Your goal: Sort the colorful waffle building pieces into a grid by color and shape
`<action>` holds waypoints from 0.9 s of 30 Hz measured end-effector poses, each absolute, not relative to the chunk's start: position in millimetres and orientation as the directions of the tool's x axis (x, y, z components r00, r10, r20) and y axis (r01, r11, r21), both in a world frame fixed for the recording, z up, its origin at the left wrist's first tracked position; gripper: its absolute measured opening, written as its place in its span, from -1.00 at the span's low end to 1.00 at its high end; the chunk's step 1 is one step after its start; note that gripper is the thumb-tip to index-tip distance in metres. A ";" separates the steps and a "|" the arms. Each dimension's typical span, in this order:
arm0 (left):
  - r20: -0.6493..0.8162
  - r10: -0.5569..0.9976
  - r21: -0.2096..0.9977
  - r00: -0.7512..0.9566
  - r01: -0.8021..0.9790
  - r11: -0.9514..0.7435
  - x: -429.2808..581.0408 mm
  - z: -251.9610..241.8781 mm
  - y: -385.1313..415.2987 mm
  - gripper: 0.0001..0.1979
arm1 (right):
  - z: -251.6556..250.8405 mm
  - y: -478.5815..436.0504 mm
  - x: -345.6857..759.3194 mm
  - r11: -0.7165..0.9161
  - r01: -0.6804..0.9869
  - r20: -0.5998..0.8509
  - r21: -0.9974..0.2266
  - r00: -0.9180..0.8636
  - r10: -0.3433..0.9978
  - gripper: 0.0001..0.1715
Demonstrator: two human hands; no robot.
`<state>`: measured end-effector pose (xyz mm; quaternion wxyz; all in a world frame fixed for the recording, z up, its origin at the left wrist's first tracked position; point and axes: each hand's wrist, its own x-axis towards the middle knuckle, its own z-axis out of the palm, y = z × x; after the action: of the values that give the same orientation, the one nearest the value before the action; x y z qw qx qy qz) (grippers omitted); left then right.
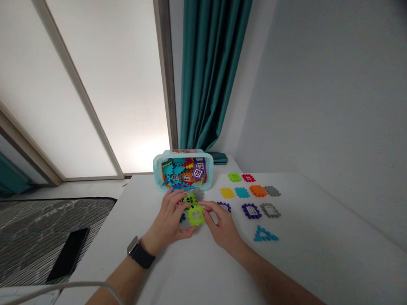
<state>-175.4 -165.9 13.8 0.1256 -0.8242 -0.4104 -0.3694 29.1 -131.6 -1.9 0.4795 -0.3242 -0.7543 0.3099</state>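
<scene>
Lime-green window tile point(196, 215) held near mid-worktop point(183, 281), just in front of plastic bin point(158, 173), label too small to read. Left hand point(167, 216) curls closed fingers around it; right hand point(223, 229) pinches its edge with fingertips.

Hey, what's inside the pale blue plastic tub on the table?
The pale blue plastic tub is packed with interlocking multicoloured plastic tiles in orange, teal, purple and yellow, some with window-shaped cutouts. The top layer hides the tiles beneath it, so the tub's floor cannot be seen.
</scene>
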 end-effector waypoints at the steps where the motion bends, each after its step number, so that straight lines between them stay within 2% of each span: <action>1: 0.712 0.585 0.101 0.389 0.768 -0.633 -175.6 13.2 -165.7 -0.47 | -1.8 -131.6 29.2 0.597 0.193 0.523 -0.778 -0.327 0.787 -0.71; 5: 0.723 0.578 0.099 0.378 0.772 -0.628 -177.3 11.3 -165.1 -0.45 | -3.8 -129.2 29.8 0.558 0.159 0.495 -0.814 -0.311 0.811 -0.75; 10: 0.750 0.570 0.085 0.335 0.806 -0.586 -180.3 11.8 -164.0 -0.56 | -6.6 -123.7 27.5 0.437 -0.014 0.424 -0.899 -0.272 0.864 -0.78; 16: 0.762 0.588 0.113 0.272 0.837 -0.535 -179.8 15.5 -164.8 -0.75 | -5.9 -124.0 22.3 0.287 -0.143 0.314 -0.947 -0.229 0.922 -0.67; 18: 0.750 0.603 0.132 0.273 0.832 -0.540 -178.7 15.9 -165.6 -0.71 | -5.4 -125.7 21.3 0.245 -0.174 0.282 -0.954 -0.240 0.929 -0.63; 22: 0.727 0.636 0.162 0.257 0.836 -0.524 -176.8 13.7 -165.6 -0.51 | -4.6 -129.6 20.9 0.180 -0.212 0.238 -0.961 -0.291 0.927 -0.60; 27: 0.728 0.653 0.213 0.209 0.836 -0.506 -176.6 10.5 -164.4 -0.56 | -7.8 -132.9 20.2 0.228 -0.171 0.274 -0.958 -0.324 0.906 -0.69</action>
<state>-176.6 -164.4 10.5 0.1141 -0.7692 -0.4839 -0.4014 20.2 -132.9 -7.8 0.4965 -0.3027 -0.6064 0.5424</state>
